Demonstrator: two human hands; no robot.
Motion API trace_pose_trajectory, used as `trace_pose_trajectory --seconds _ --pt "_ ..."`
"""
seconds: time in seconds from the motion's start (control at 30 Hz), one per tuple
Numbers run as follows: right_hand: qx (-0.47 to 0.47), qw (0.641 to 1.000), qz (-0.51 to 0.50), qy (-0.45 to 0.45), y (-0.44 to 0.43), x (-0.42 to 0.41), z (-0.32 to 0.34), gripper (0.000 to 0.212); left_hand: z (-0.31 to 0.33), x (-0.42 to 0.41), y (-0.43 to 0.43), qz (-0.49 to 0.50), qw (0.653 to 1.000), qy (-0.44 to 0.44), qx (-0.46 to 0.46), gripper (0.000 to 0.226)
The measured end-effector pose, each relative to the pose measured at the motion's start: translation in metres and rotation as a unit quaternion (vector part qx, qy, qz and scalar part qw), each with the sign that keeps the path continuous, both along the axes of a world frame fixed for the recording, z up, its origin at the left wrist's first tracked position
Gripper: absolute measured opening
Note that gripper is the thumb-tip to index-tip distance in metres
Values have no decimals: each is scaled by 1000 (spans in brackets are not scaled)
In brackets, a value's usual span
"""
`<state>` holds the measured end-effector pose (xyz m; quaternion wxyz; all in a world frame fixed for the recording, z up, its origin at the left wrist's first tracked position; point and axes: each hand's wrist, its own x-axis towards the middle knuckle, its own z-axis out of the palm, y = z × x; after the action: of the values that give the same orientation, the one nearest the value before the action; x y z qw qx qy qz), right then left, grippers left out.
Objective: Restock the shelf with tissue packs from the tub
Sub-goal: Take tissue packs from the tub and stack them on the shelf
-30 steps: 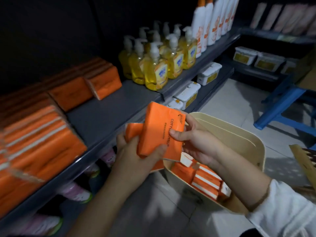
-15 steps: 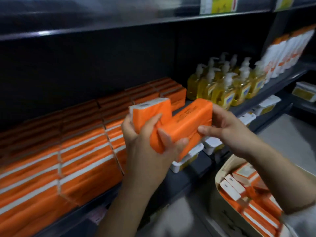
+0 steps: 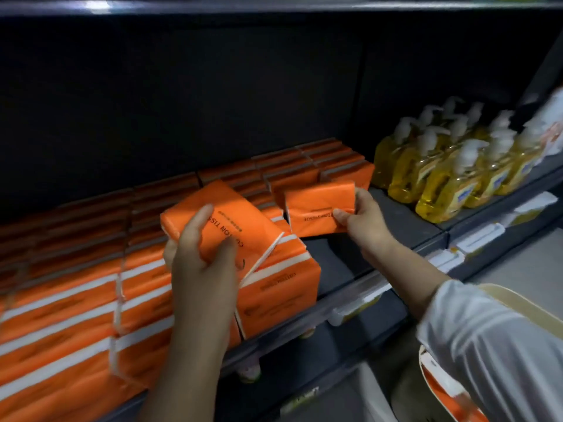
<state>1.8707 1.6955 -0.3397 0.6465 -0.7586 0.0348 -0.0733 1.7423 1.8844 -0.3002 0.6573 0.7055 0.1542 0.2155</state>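
My left hand grips an orange tissue pack, tilted above the stacked orange packs on the dark shelf. My right hand pinches a second orange tissue pack by its right end, holding it over the bare shelf gap next to a front stack. More orange packs line the back of the shelf. The beige tub shows at the lower right, partly hidden by my white sleeve, with orange packs inside.
Yellow pump soap bottles stand on the shelf to the right of the gap. An upper shelf edge runs overhead. White boxes sit on the lower shelf under the price rail.
Both hands have come up from the tub and apart. Each now holds one pack over the shelf, the right one moved toward the gap beside the stacks.
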Motion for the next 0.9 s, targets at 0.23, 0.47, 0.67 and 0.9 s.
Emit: trace_pose_trajectory --seconds 0.23,0.47,0.67,0.9 --pt "-112 994 1 -4 20 45 -10 46 -9 8 5 -12 999 -4 51 43" --pt "-226 967 -118 -19 29 48 -13 58 -10 7 4 -10 999 -9 41 45" --pt "-198 975 -101 -17 34 49 -12 55 -9 7 4 -13 999 -2 37 44" --pt "-198 978 -58 -30 21 35 -14 37 -7 5 3 -18 1000 -1 24 45"
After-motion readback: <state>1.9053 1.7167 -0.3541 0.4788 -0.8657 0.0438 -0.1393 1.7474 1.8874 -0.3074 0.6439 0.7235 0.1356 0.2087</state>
